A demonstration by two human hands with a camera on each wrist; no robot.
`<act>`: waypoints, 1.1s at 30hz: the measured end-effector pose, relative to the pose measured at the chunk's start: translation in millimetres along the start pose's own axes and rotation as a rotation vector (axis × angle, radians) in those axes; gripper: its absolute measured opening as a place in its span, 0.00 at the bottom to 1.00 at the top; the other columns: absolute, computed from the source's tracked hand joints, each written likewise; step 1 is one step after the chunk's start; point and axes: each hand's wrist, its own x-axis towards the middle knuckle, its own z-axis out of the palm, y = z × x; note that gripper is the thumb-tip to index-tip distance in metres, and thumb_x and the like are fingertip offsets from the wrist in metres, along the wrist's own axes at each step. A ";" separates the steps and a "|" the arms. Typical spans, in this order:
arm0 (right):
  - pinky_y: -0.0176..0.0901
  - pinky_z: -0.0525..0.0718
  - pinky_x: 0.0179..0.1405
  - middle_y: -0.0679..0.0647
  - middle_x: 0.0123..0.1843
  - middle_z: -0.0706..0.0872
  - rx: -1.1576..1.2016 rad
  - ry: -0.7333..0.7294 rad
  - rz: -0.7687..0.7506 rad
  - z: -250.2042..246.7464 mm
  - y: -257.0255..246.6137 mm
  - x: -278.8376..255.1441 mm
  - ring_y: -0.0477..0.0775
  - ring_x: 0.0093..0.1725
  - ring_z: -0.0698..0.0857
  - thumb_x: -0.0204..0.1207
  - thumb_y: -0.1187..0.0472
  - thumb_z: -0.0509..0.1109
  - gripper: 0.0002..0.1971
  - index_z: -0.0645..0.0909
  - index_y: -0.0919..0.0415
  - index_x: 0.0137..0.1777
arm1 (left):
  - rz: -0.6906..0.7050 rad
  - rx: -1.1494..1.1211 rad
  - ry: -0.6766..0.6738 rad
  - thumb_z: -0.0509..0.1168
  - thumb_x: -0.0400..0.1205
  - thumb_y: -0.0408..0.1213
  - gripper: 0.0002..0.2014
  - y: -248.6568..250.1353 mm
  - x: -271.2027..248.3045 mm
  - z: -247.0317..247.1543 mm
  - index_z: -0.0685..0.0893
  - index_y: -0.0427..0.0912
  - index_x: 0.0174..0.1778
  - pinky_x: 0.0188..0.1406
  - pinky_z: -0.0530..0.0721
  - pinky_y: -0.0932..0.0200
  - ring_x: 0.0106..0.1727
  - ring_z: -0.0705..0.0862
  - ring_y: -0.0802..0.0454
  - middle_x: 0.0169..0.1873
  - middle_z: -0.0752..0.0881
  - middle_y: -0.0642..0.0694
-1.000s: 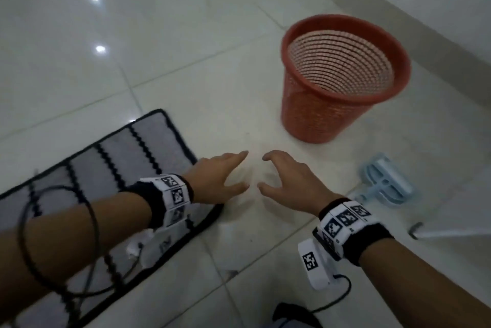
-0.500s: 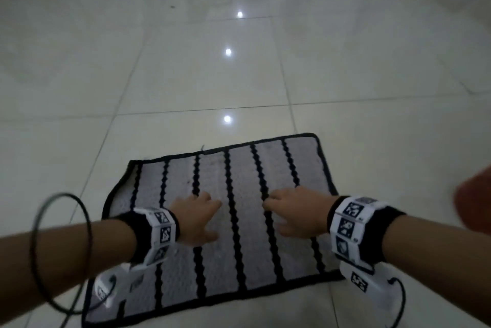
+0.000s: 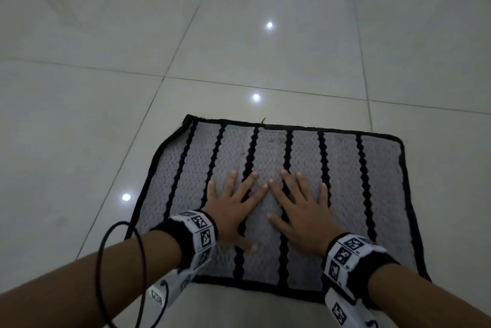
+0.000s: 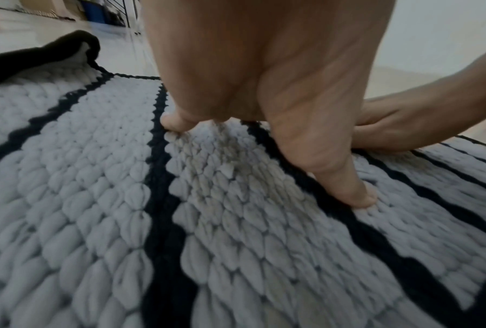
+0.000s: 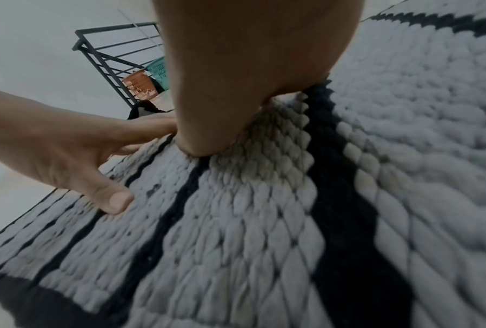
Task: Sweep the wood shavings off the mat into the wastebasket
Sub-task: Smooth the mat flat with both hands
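Lying flat on the pale tiled floor [image 3: 239, 43], the mat [image 3: 382, 195] is a chunky grey knit with wavy black stripes and a black border; its far left corner curls up a bit. Both palms are pressed down mid-mat, left hand [image 3: 233, 208] and right hand [image 3: 303, 210] with fingers spread straight, index tips nearly touching, gripping nothing. Honestly can't make out any wood shavings, the knit's too bumpy and blurry. Wrist views are mostly blocked by palms.
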 end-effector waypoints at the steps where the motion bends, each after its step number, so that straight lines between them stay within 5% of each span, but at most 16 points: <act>1: 0.79 0.33 0.77 0.42 0.85 0.24 -0.001 0.017 0.003 0.4 -0.5 4.0 0.57 0.86 0.29 0.80 0.28 0.39 0.36 0.27 0.35 0.83 | 0.005 -0.008 0.016 0.67 0.66 0.76 0.64 -5.7 1.3 -1.1 0.21 0.64 0.78 0.72 0.35 0.15 0.80 0.21 0.36 0.77 0.17 0.57; 15: 0.87 0.38 0.73 0.44 0.89 0.43 -0.056 0.260 0.032 -21.5 -28.6 117.9 0.66 0.87 0.45 0.78 0.25 0.43 0.33 0.43 0.25 0.82 | -0.220 -0.001 0.294 0.50 0.60 0.88 0.55 -124.7 40.6 -37.1 0.27 0.78 0.76 0.70 0.31 0.16 0.83 0.25 0.45 0.81 0.22 0.58; 26: 0.88 0.42 0.73 0.45 0.90 0.47 -0.050 0.264 0.099 -25.5 -41.9 126.3 0.66 0.88 0.47 0.78 0.26 0.46 0.33 0.47 0.27 0.83 | -0.179 0.042 0.356 0.44 0.65 0.87 0.49 -146.2 50.9 -45.4 0.27 0.76 0.77 0.71 0.33 0.16 0.84 0.28 0.46 0.82 0.24 0.59; 29: 0.87 0.44 0.73 0.43 0.89 0.47 -0.046 0.270 0.104 -25.0 -42.6 127.0 0.64 0.88 0.48 0.78 0.25 0.45 0.33 0.46 0.25 0.82 | -0.317 -0.091 0.457 0.40 0.74 0.80 0.42 -160.2 57.6 -49.5 0.33 0.73 0.81 0.76 0.31 0.23 0.86 0.33 0.48 0.84 0.30 0.58; 33: 0.86 0.47 0.74 0.42 0.89 0.46 -0.051 0.251 0.128 -25.6 -41.3 125.4 0.64 0.87 0.49 0.76 0.23 0.41 0.34 0.44 0.24 0.82 | -0.557 -0.203 0.502 0.38 0.73 0.81 0.49 -191.6 73.1 -64.2 0.37 0.60 0.86 0.80 0.31 0.31 0.87 0.36 0.46 0.86 0.36 0.52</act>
